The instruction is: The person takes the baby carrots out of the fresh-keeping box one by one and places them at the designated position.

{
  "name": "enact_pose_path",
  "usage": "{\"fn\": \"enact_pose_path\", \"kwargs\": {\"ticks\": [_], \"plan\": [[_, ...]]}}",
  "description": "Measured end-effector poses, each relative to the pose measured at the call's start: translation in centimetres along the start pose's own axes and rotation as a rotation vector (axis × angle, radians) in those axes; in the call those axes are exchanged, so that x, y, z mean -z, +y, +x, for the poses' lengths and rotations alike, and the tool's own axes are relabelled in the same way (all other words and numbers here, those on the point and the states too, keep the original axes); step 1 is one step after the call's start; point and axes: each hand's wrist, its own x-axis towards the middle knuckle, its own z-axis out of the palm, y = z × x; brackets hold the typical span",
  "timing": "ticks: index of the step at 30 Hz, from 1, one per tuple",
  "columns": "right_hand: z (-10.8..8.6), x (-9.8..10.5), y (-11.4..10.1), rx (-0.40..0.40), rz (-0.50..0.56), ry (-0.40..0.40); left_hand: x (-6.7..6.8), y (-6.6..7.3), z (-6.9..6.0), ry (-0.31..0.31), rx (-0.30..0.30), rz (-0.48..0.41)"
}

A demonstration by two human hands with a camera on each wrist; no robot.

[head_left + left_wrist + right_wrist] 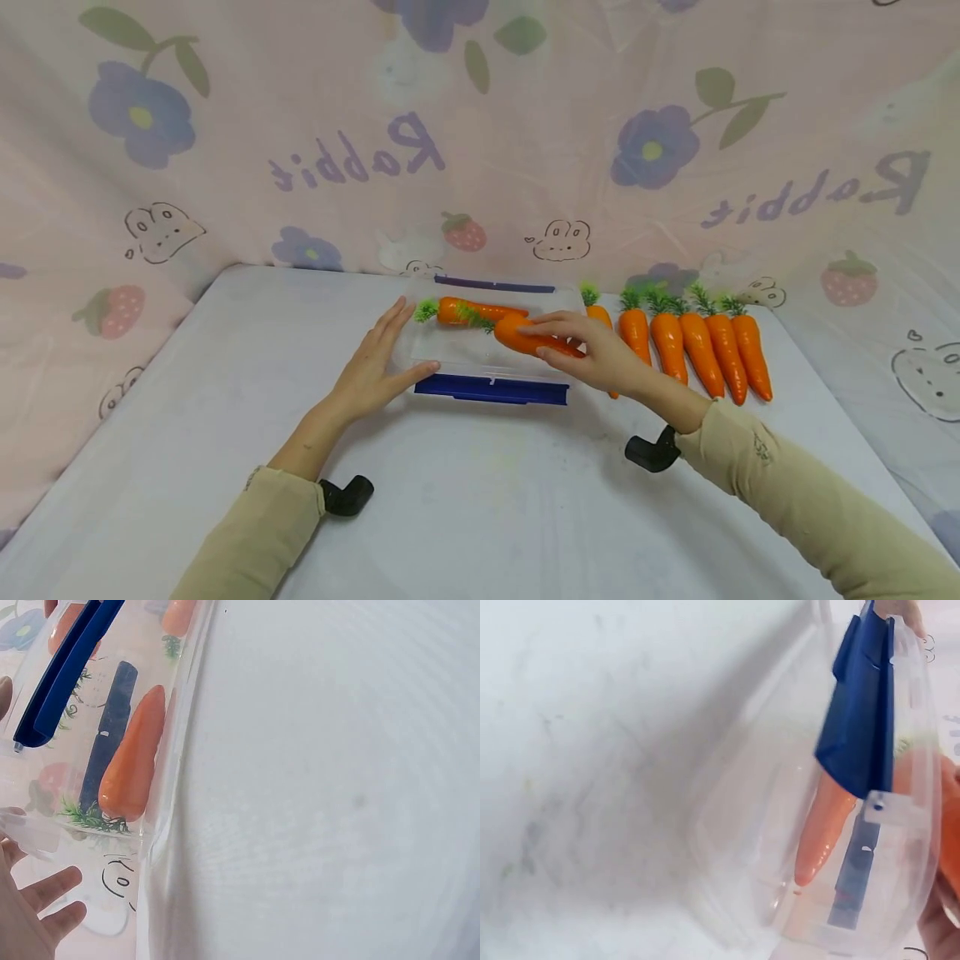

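A clear plastic box [450,352] with blue latches [491,390] stands uncovered on the table. One orange toy carrot [453,312] with a green top lies inside near the far wall; it shows through the wall in the left wrist view [135,765]. My right hand [598,352] grips a second carrot [513,333] from above, over the box, its leafy end pointing left. At the box's left side rests my left hand [369,367], fingers straight and spread, thumb by the near left corner. In the right wrist view the held carrot [950,825] is only partly visible.
Several more carrots [697,350] lie in a row right of the box, tops toward the back. Behind the white table [480,500] hangs a patterned curtain [510,150]. Black fittings [348,496] stick out from both sleeve cuffs.
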Motion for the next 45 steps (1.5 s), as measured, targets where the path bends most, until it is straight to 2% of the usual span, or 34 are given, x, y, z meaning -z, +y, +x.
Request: {"fn": "enact_pose_path", "kwargs": {"ticks": [24, 30, 35, 45], "plan": [[-3.4, -1.8, -0.2, 0.082, -0.139, 0.557, 0.1, 0.1, 0.0, -0.007, 0.003, 0.013], [-5.1, -1.7, 0.2, 0.015, -0.167, 0.623, 0.1, 0.1, 0.0, -0.008, 0.001, 0.012], [-6.7, -1.6, 0.5, -0.005, -0.196, 0.685, 0.1, 0.0, 0.0, -0.009, 0.005, 0.018], [-9.0, -1.6, 1.0, -0.082, -0.283, 0.668, 0.1, 0.1, 0.0, -0.004, 0.001, 0.015]]}}
